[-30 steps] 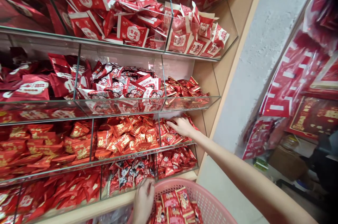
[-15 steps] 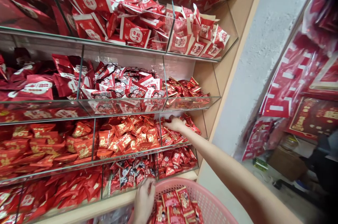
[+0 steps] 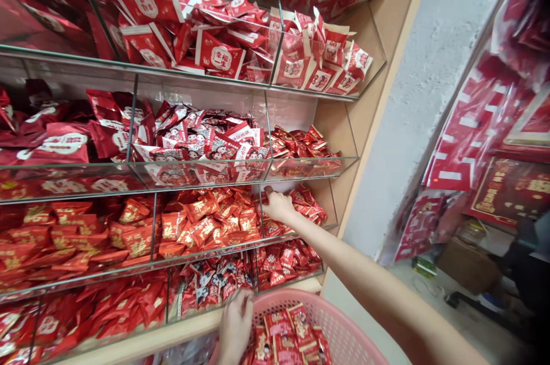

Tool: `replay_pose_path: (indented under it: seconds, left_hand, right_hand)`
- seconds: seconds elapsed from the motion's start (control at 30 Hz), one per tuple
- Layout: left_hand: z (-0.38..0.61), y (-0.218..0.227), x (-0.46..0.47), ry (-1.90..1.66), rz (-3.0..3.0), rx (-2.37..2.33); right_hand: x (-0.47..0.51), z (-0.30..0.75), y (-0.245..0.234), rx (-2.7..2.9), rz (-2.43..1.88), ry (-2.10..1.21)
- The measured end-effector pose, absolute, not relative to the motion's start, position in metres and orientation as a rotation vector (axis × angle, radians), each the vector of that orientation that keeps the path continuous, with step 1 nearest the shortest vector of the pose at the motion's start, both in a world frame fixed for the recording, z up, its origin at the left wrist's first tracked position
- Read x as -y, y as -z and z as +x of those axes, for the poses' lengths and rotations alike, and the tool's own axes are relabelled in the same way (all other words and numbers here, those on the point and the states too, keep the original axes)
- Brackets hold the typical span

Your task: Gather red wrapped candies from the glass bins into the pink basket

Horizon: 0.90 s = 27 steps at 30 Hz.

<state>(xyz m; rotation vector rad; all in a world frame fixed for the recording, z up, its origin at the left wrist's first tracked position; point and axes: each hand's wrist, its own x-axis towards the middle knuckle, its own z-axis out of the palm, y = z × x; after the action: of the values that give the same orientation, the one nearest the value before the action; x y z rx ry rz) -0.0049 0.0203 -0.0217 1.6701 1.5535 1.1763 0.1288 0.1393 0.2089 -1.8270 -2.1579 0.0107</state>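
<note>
My right hand (image 3: 278, 205) reaches into the right-hand compartment of the third glass shelf (image 3: 296, 231), resting on a pile of small red packets (image 3: 307, 207). Its fingers curl down into the packets; what they grip is hidden. My left hand (image 3: 234, 326) is closed on the near rim of a pink plastic basket (image 3: 344, 336) at the bottom edge. Several red packets (image 3: 286, 333) lie inside the basket.
Glass-fronted shelves in a wooden unit (image 3: 365, 118) hold heaps of red candy packets on every tier. A grey wall (image 3: 429, 67) stands to the right. Red decorations in plastic (image 3: 481, 124) hang further right, with boxes on the floor (image 3: 455, 256).
My right hand has slid left and deeper into the shelf compartment, its fingers curling into the packets. The left hand has stayed on the basket rim.
</note>
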Motion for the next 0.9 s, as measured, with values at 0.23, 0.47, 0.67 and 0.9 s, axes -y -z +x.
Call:
replay_pose_path:
  seconds: [0.23, 0.47, 0.67, 0.9]
  left_hand:
    - [-0.006, 0.018, -0.020, -1.164, 1.700, -1.574]
    - [-0.005, 0.019, -0.020, -1.186, 1.680, -1.546]
    - [-0.006, 0.021, -0.020, -1.186, 1.695, -1.553]
    - [-0.006, 0.023, -0.022, -1.172, 1.689, -1.544]
  right_hand:
    - [-0.136, 0.119, -0.202, 2.214, -1.873, 0.135]
    - [-0.137, 0.127, -0.197, 2.226, -1.828, 0.090]
    - [-0.136, 0.132, -0.201, 2.138, -1.882, -0.116]
    - [-0.142, 0.140, -0.192, 2.062, -1.770, -0.264]
